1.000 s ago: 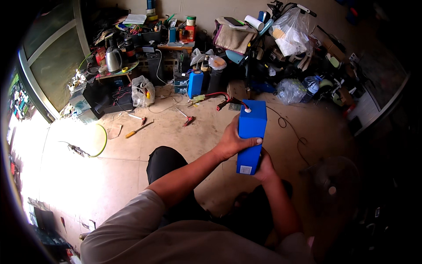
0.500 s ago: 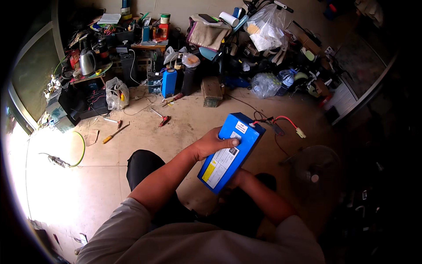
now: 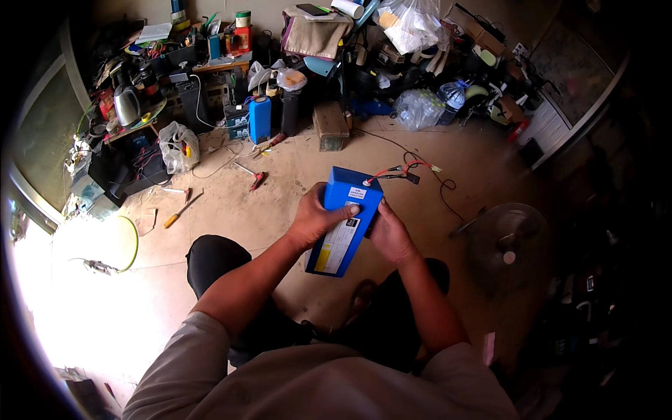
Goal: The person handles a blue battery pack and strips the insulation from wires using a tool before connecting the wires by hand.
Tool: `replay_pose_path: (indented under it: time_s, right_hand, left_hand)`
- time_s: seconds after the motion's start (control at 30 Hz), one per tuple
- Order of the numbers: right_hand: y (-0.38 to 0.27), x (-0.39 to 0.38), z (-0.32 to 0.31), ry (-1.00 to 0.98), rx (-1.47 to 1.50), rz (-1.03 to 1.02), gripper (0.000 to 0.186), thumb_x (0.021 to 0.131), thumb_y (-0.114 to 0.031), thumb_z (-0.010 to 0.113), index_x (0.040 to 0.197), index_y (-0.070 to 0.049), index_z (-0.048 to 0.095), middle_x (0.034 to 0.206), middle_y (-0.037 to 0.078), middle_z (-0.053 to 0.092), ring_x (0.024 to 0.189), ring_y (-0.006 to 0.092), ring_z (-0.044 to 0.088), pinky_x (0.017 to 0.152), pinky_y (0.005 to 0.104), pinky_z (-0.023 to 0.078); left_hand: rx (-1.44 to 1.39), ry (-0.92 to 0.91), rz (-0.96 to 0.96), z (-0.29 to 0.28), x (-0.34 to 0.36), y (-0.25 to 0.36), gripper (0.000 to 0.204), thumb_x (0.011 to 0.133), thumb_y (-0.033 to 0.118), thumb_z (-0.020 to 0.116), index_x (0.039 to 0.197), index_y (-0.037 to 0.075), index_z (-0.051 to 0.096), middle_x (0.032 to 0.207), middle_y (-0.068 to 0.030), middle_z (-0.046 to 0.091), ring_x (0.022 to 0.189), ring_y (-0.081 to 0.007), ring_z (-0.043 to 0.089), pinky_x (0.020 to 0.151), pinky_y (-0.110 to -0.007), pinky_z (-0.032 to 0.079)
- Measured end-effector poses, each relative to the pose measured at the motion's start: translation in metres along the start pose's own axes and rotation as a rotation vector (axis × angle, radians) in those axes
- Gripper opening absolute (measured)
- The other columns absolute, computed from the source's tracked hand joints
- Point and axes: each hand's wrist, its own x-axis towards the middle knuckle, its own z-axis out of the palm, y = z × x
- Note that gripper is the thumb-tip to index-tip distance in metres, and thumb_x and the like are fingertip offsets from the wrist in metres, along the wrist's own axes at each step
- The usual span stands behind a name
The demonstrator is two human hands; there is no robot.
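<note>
A blue box-shaped battery pack (image 3: pixel 350 234) is held up over the floor between my knees, tilted with its top leaning a little to the right. White and yellow labels cover the side facing me. Red and black wires (image 3: pixel 395 171) come out of its top end and finish in a pale connector (image 3: pixel 435 169). My left hand (image 3: pixel 315 218) is closed around the left side, thumb across the label. On the right side my right hand (image 3: pixel 392 232) grips the pack, its fingertips hidden behind it.
Red-handled tools (image 3: pixel 257 180) and a yellow-handled screwdriver (image 3: pixel 183 208) lie on the floor ahead left. Another blue battery pack (image 3: pixel 260 120) stands by a wooden block (image 3: pixel 330 127). A round fan (image 3: pixel 507 241) is at the right. A green cable (image 3: pixel 133 241) curves at the left.
The battery pack has moved left and turned more upright. My right hand has come up from beneath its lower end to its right side. The wires swung along with it.
</note>
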Motion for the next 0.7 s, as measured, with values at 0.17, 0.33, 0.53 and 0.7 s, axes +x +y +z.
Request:
replay_pose_path:
  time_s: [0.17, 0.33, 0.53, 0.7]
  right_hand:
    - [-0.005, 0.003, -0.019, -0.071, -0.137, -0.025, 0.072, 0.096, -0.048, 0.069, 0.148, -0.005, 0.046, 0.138, 0.01, 0.058, 0.129, 0.0207, 0.054, 0.108, 0.0385, 0.044]
    - [-0.003, 0.005, -0.019, -0.032, -0.453, -0.005, 0.061, 0.09, -0.026, 0.08, 0.139, -0.002, 0.052, 0.126, 0.01, 0.064, 0.114, 0.0175, 0.062, 0.101, 0.0328, 0.049]
    - [0.027, -0.004, -0.033, 0.045, -0.698, -0.021, 0.065, 0.081, -0.026, 0.087, 0.131, -0.002, 0.053, 0.12, 0.01, 0.066, 0.109, 0.0173, 0.063, 0.096, 0.0327, 0.052]
    - [0.04, -0.007, -0.032, 0.031, -0.913, -0.043, 0.075, 0.072, -0.027, 0.093, 0.129, -0.001, 0.052, 0.118, 0.014, 0.067, 0.11, 0.0207, 0.066, 0.094, 0.0345, 0.054]
  left_hand:
    - [0.097, -0.015, 0.004, 0.0, -0.004, -0.009, 0.077, 0.071, 0.033, 0.096, 0.123, -0.008, 0.055, 0.103, -0.0156, 0.07, 0.09, -0.0191, 0.071, 0.081, -0.033, 0.059]
    - [0.149, -0.061, -0.014, -0.005, -0.006, -0.032, 0.077, 0.07, 0.031, 0.097, 0.123, -0.005, 0.055, 0.105, -0.013, 0.07, 0.096, -0.019, 0.069, 0.085, -0.034, 0.058]
    - [0.221, -0.206, -0.044, -0.019, -0.01, -0.06, 0.077, 0.068, 0.025, 0.096, 0.126, -0.004, 0.053, 0.109, -0.0133, 0.07, 0.102, -0.0209, 0.069, 0.09, -0.035, 0.056]
    - [0.381, -0.207, -0.008, -0.034, -0.013, -0.108, 0.081, 0.065, 0.02, 0.095, 0.129, -0.002, 0.05, 0.112, -0.0171, 0.07, 0.105, -0.0279, 0.069, 0.093, -0.038, 0.056]
